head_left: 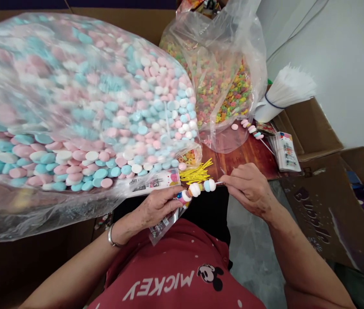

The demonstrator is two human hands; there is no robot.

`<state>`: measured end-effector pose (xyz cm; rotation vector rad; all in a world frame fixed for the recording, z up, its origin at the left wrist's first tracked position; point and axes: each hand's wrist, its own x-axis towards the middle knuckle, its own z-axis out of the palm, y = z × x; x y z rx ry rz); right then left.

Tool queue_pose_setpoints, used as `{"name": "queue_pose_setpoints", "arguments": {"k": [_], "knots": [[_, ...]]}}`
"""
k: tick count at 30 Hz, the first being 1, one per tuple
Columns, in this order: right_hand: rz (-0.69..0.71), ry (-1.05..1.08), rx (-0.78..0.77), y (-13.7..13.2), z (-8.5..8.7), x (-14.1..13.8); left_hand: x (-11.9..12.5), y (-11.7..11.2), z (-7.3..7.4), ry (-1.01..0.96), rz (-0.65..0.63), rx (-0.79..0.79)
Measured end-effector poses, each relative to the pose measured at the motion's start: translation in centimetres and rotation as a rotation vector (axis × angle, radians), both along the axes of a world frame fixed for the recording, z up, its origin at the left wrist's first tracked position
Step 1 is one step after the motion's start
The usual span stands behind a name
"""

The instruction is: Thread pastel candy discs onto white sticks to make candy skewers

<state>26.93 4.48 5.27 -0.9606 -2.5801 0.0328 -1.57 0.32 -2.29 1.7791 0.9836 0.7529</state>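
Note:
A candy skewer (195, 189) of white, blue and pink marshmallows with cereal rings on a white stick lies level between my hands. My right hand (251, 189) pinches the bare stick end. My left hand (156, 208) is closed on a clear printed bag (165, 228), with the skewer's far end partly inside the bag's mouth near my thumb. Just beyond the skewer are yellow twist ties (197, 172) in a loose pile. Another printed bag (154, 182) lies flat by my left hand. Fingers hide how far the skewer reaches into the bag.
A huge plastic sack of marshmallows (104, 128) fills the left. Behind stands a bag of cereal rings (223, 86). On the right are a cup (264, 112) of white sticks, a finished skewer (253, 129), a stack of printed bags (285, 152) and a cardboard box (323, 219).

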Motion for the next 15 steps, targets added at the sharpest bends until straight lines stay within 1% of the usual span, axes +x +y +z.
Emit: {"name": "queue_pose_setpoints", "arguments": {"k": [3, 6, 10, 13, 15], "knots": [[0.026, -0.001, 0.066, -0.4, 0.7, -0.2, 0.5, -0.5, -0.2, -0.031, 0.006, 0.022], [0.085, -0.075, 0.083, -0.2, 1.4, -0.6, 1.0, -1.1, -0.4, -0.032, 0.03, -0.022], [0.214, -0.157, -0.011, 0.7, 1.6, -1.2, 1.5, -1.8, -0.7, -0.055, 0.023, -0.087], [0.292, -0.143, -0.078, 1.4, 1.4, -1.5, 1.9, -2.3, -1.2, -0.064, -0.021, -0.138], [0.309, -0.129, -0.102, 1.7, 1.2, -1.7, 2.1, -2.7, -1.6, -0.121, -0.028, -0.217]]}}
